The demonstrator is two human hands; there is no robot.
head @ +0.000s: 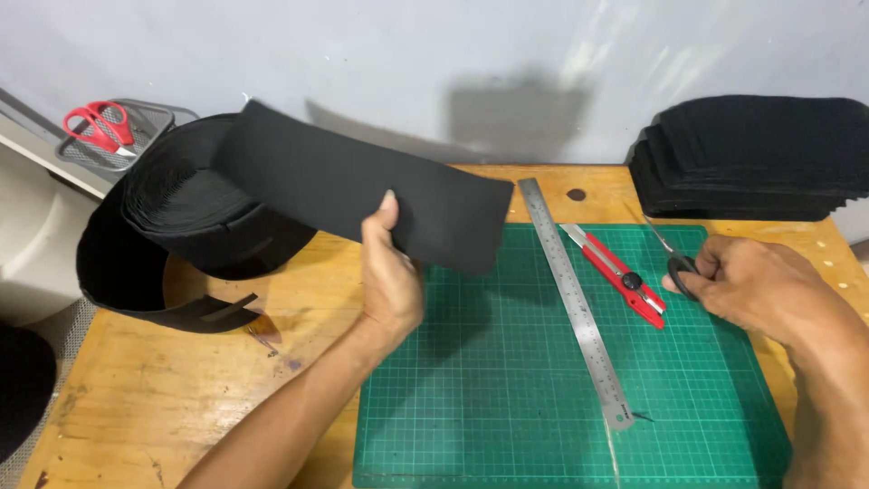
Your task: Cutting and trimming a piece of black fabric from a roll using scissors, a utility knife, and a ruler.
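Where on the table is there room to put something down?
The green cutting mat is bare between the left hand and the steel ruler. Wood shows at the near left corner. Crowded: by the red knife, right hand and black stack.

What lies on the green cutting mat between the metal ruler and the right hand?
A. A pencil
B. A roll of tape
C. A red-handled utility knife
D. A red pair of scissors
C: a red-handled utility knife lies on the green cutting mat, between the metal ruler and the right hand.
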